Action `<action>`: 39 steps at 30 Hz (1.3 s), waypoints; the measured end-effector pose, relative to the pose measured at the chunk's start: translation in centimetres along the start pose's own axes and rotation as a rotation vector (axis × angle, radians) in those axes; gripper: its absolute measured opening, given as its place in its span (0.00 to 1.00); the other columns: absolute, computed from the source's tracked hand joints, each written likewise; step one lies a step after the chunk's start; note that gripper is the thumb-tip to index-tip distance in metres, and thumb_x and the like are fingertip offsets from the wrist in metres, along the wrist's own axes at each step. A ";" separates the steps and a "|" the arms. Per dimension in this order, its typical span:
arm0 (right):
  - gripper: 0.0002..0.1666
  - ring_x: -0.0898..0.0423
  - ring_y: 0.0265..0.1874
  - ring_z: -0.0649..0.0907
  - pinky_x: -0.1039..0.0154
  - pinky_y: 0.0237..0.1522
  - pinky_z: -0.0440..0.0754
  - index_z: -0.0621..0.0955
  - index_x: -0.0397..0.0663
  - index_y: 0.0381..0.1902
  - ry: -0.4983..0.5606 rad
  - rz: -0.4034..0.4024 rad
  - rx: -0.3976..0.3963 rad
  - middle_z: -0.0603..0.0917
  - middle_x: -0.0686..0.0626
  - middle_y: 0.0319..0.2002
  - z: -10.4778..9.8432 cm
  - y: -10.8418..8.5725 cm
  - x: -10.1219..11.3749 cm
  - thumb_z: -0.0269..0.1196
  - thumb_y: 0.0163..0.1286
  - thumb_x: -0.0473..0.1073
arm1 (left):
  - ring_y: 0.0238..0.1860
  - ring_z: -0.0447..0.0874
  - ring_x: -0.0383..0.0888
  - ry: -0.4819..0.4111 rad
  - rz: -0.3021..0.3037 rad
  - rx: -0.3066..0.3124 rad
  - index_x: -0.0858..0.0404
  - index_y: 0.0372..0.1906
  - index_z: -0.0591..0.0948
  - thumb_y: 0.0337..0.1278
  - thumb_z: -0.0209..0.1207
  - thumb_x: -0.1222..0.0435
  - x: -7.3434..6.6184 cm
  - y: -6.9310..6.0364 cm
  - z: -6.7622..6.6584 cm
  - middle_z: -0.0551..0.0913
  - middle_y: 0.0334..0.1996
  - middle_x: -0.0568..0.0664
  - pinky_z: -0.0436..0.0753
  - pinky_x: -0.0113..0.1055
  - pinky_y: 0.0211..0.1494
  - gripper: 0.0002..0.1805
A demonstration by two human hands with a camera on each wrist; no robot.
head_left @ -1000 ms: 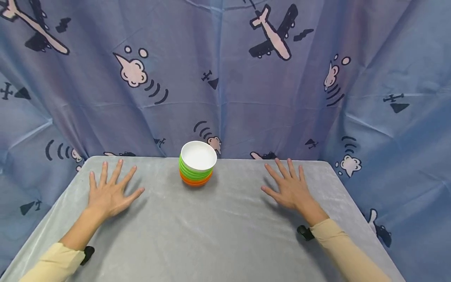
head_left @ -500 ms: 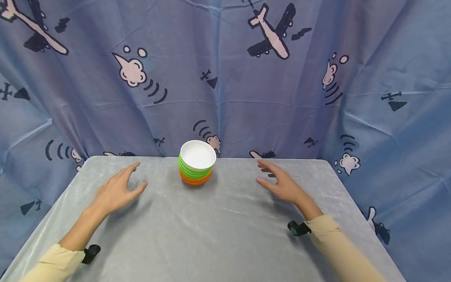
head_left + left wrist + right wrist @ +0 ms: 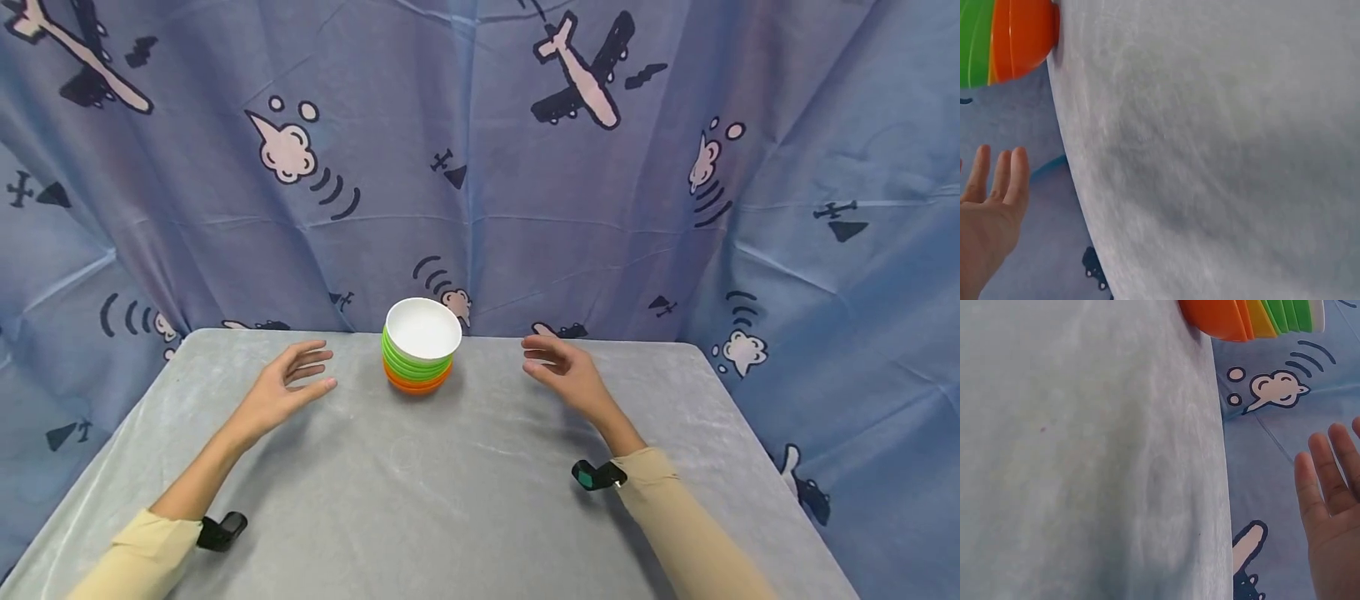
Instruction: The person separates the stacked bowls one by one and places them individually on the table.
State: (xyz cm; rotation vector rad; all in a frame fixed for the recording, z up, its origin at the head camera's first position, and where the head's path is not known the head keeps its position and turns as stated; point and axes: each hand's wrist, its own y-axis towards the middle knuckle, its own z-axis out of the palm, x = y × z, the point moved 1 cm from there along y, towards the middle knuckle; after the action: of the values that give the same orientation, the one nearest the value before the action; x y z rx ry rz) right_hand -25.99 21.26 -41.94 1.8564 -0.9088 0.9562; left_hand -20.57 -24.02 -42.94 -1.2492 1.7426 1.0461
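A stack of nested bowls (image 3: 417, 360) stands near the back edge of the table, white on top, green in the middle, orange at the bottom. The right wrist view also shows a yellow layer in the same stack (image 3: 1260, 319). To the left of the bowls hovers my left hand (image 3: 279, 392), fingers loosely bent and nothing in them. My right hand (image 3: 576, 379) is held on the other side, its fingers a little curved towards the stack. Both hands are apart from the bowls. In the left wrist view the stack's orange base (image 3: 1025, 37) shows at the upper left.
A grey cloth covers the table (image 3: 450, 500). Behind it hangs a blue curtain (image 3: 510, 183) printed with planes and clouds, close to the table's back edge. Black wrist devices sit on the left wrist (image 3: 221, 532) and the right wrist (image 3: 598, 475).
Both hands were spread flat over the table's sides. They have turned palms inward, relaxed their fingers and moved in towards the bowls from left and right. The stack has not moved.
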 end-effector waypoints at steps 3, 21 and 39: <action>0.26 0.31 0.60 0.76 0.60 0.57 0.79 0.74 0.28 0.65 0.002 -0.007 0.008 0.76 0.29 0.62 0.4 0.5 1.1 0.65 0.71 0.29 | 0.69 0.67 0.62 -0.034 -0.014 -0.001 0.62 0.77 0.61 0.67 0.67 0.59 0.0 0.4 0.3 0.69 0.70 0.61 0.75 0.51 0.64 0.40; 0.40 0.37 0.68 0.70 0.46 0.62 0.75 0.69 0.43 0.75 0.082 -0.011 0.093 0.71 0.41 0.70 3.2 4.5 -0.7 0.70 0.67 0.31 | 0.76 0.52 0.59 -0.109 0.052 0.041 0.58 0.80 0.57 0.60 0.72 0.65 -0.3 4.7 4.4 0.59 0.77 0.58 0.63 0.60 0.71 0.48; 0.57 0.45 0.71 0.68 0.44 0.64 0.72 0.59 0.46 0.80 0.070 -0.017 0.197 0.64 0.39 0.75 7.5 8.6 -0.4 0.77 0.60 0.36 | 0.73 0.60 0.57 -0.140 0.110 0.052 0.57 0.80 0.57 0.51 0.76 0.66 -1.6 7.7 7.4 0.62 0.75 0.57 0.61 0.65 0.70 0.54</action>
State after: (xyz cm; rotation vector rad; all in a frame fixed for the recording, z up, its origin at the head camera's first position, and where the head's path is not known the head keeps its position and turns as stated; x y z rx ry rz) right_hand -31.55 11.35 -42.00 1.9775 -0.7785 1.1267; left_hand -26.82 -15.24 -42.94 -1.0328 1.7357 1.1169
